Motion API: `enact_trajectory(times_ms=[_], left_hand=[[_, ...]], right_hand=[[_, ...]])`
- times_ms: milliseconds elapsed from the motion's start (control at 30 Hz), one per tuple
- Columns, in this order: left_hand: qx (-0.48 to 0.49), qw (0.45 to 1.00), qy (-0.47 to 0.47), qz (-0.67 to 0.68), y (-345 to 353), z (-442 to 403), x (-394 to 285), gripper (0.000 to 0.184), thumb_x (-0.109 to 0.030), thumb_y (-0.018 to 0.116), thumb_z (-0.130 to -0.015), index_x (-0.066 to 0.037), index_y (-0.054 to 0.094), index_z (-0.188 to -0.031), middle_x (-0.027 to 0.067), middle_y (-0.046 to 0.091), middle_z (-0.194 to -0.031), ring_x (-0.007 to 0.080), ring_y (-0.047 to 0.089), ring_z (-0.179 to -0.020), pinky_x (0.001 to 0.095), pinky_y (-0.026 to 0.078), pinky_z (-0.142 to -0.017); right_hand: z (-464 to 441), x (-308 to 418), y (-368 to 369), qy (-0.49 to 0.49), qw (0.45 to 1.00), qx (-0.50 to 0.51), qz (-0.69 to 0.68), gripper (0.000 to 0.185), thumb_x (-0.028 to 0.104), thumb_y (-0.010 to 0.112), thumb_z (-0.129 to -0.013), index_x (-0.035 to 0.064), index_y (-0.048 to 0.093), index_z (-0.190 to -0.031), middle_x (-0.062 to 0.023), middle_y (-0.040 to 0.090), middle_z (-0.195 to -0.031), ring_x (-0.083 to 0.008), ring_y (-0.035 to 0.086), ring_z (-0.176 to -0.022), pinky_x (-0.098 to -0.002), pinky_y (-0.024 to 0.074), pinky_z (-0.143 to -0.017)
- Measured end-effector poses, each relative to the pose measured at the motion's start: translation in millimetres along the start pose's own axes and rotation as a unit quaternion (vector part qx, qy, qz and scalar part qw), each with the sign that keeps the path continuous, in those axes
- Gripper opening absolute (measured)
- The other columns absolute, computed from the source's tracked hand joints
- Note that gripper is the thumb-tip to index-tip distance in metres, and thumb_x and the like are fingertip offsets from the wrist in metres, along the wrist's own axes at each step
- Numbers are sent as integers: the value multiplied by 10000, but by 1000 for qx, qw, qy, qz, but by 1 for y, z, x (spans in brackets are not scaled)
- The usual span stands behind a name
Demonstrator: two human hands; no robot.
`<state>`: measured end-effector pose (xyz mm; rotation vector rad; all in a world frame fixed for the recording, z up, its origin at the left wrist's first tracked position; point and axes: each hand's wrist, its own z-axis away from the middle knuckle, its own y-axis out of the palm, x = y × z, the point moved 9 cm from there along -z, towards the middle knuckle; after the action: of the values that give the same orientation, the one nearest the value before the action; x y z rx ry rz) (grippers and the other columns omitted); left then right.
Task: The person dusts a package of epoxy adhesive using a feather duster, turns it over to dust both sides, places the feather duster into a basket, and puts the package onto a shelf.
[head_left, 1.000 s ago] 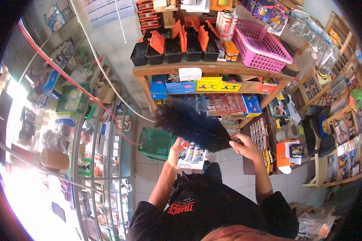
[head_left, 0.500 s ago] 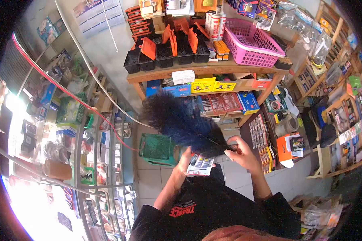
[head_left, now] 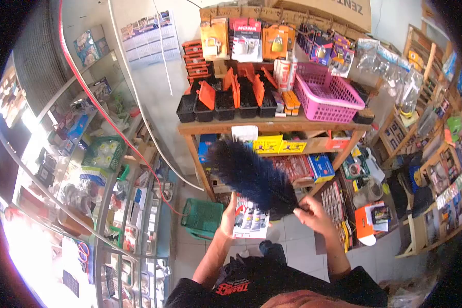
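Note:
My right hand [head_left: 314,216] is closed round the short handle end of a dark blue-black feather duster [head_left: 254,174]. Its fluffy plume slants up and to the left, in front of the wooden shelf. My left hand [head_left: 228,219] grips the left edge of a white printed card pack [head_left: 250,226] with pictures of grey tubes on it. The plume's lower edge covers the top of this pack. Whether the feathers touch it, I cannot tell.
Ahead stands a wooden shelf [head_left: 272,124] with black bins [head_left: 224,110], orange lids and a pink basket [head_left: 331,107]. A green plastic stool or crate [head_left: 203,215] is on the tiled floor. Glass shelving [head_left: 100,205] full of goods lines the left; an orange box [head_left: 364,223] sits right.
The view has tilted upward, so hanging padlock packs now show above the shelf. More of the card pack's face is visible, and the duster covers less of it. Both holds remain.

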<state>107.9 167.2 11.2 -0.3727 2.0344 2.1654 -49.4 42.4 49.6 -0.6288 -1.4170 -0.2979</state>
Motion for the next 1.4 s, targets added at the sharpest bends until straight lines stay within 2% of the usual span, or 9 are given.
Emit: enact_trajectory(times_ms=[133,300,400,500,667,800,1033,1267,1400], left_hand=[[-51,998,-23,-15,-47,0,30,734,-665,383,-907,-43,502,-1276,184,632,-1055,445,638,-923,601,510,-856],[-115,989,-30,-92,-33,16,47,815,-674,409,-894,-15,411,-1373,216,573,-1242,438,616,-1031,530,538,-857],[-120,988,-64,-75,-101,11,73,726,-607,464,-915,49,510,-1223,218,644,-1104,343,688,-901,420,596,-733],[-69,986,-96,-121,-94,6,83,647,-520,526,-924,8,481,-1296,204,610,-1191,345,652,-1011,439,558,-848],[-230,933,42,-275,-67,26,62,440,-412,604,-918,-32,626,-1139,58,653,-1061,140,598,-991,306,475,-873],[-214,908,21,-359,-112,25,78,528,-413,500,-961,-18,510,-1311,90,629,-1179,209,629,-1012,353,480,-938],[-246,946,63,-200,-45,13,90,559,-474,384,-997,-27,537,-1298,100,643,-1153,211,643,-987,345,491,-941],[-227,938,145,-219,-74,-5,121,566,-507,392,-988,-70,516,-1326,82,608,-1192,211,608,-1020,378,479,-939],[-256,958,127,-26,-69,14,149,595,-535,372,-983,-75,505,-1336,87,590,-1231,226,589,-1075,414,465,-967]], right_hand=[[15,-31,19,62,997,31,-31,186,187,678,-890,72,531,-893,35,518,-661,-36,462,-565,-222,363,-480],[43,-44,38,136,984,50,-107,243,186,680,-889,65,497,-994,28,538,-705,-40,463,-567,-228,366,-479],[51,-50,49,131,987,53,-76,298,194,688,-886,53,483,-1049,13,546,-770,-47,471,-603,-226,368,-491],[54,-54,45,132,987,72,-52,342,210,700,-880,52,477,-1086,8,536,-804,-51,486,-654,-225,386,-523],[58,-60,52,184,964,174,-86,372,247,702,-884,49,479,-1107,4,527,-826,-60,505,-703,-225,419,-582],[52,-29,72,117,949,292,-36,464,330,710,-870,69,455,-1157,27,508,-679,-44,454,-540,-206,338,-459],[52,-81,35,131,936,325,26,374,326,619,-941,59,461,-1148,3,538,-685,-64,457,-522,-230,372,-472],[79,-124,16,145,932,331,-16,292,329,583,-957,43,550,-1003,21,492,-619,-58,440,-521,-234,336,-466],[86,-131,2,105,924,368,0,319,349,583,-958,79,513,-803,40,473,-650,-61,448,-554,-241,371,-499]])
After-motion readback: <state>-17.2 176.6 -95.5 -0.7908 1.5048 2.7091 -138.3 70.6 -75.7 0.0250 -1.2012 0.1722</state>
